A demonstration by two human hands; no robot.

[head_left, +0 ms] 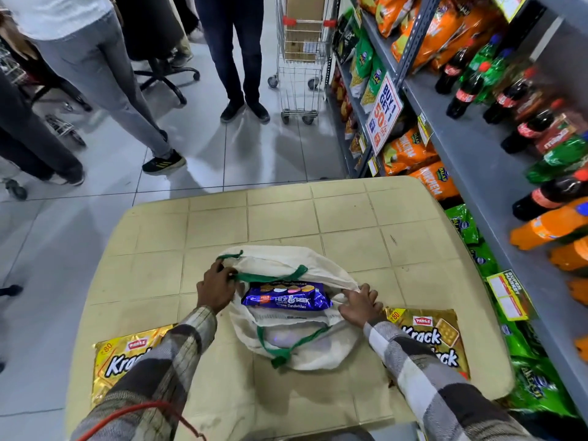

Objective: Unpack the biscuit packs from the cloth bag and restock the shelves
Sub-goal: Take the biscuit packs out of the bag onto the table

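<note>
Head | left hand (216, 291), right hand (359, 305): grip clamped on cloth bag (286, 256) | gold packs (121, 364) (436, 335) flank it | shelves (471, 148) right

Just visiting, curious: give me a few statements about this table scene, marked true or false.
1. A purple biscuit pack lies in the mouth of the cream cloth bag with green handles. True.
2. Both hands are off the bag. False: the left hand and right hand grip its rim.
3. Two gold cracker packs lie on the beige table, one each side of the bag. True.
4. The grey metal shelf stands on the person's left. False: it is on the right.
</note>
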